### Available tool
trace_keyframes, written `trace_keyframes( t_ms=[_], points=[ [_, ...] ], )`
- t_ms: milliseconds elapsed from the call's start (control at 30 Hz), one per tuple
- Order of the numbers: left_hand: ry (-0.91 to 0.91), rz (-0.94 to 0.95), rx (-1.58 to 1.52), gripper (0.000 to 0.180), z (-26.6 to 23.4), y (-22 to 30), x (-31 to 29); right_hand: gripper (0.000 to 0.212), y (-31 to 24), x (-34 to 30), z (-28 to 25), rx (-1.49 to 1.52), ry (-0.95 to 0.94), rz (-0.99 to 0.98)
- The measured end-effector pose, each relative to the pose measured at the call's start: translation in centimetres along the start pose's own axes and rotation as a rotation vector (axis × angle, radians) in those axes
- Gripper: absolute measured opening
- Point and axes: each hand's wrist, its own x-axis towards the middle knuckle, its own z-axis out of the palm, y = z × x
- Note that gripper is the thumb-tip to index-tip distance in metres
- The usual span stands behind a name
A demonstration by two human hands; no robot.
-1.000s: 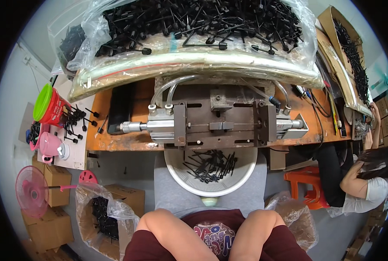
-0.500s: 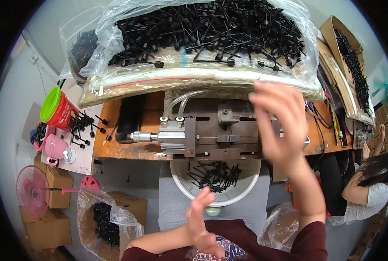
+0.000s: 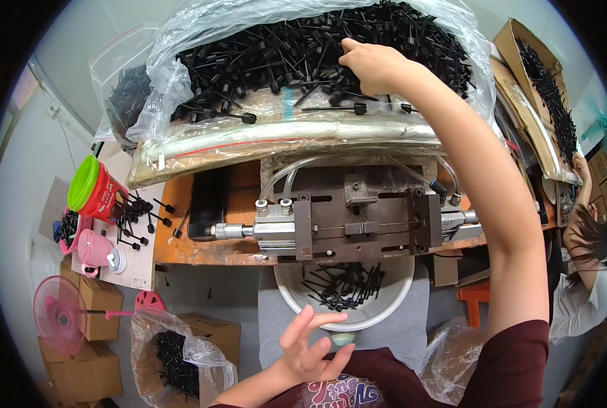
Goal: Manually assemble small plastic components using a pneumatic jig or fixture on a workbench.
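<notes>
My right hand (image 3: 378,66) reaches to the big heap of black rod-like parts with thicker knobbed ends (image 3: 263,58), in the clear plastic-lined tray. Its fingers are bent down onto the parts; whatever they grip is hidden. My left hand (image 3: 314,348) hovers above my lap, fingers spread, holding nothing. Between me and the heap, a metal fixture with two air cylinders (image 3: 358,214) is mounted on the bench; a small block sits at its middle. A white basket (image 3: 404,289) on my lap, under the bench's front edge, holds several similar black parts.
At left stand a red and green bucket (image 3: 92,187), a pink cup (image 3: 94,248) and loose black parts. A pink fan (image 3: 60,315), cartons and a plastic-lined box (image 3: 181,360) are on the floor. A co-worker (image 3: 589,292) reaches toward another tray (image 3: 548,102) at right.
My right hand has moved from above the fixture's right side up and left to the heap. My left hand has turned and stays over my lap. The co-worker's arm has risen to the tray.
</notes>
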Motion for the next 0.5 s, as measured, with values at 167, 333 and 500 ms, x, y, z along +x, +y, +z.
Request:
trace_keyframes(
  t_ms=[167, 333, 500],
  points=[
    [-0.053, -0.016, 0.098, 0.091, -0.4, -0.7, -0.6, 0.058, 0.3, -1.8, -2.4, 0.124, -0.183, 0.018],
    [-0.077, -0.012, 0.047, 0.089, 0.5, -0.8, -0.4, 0.048, 0.5, -2.6, -3.0, 0.369, -0.054, -0.068],
    [-0.078, -0.022, 0.039, 0.088, 1.0, -0.8, -0.2, 0.033, 2.2, -2.3, -1.9, 0.296, 0.028, -0.166]
  ],
)
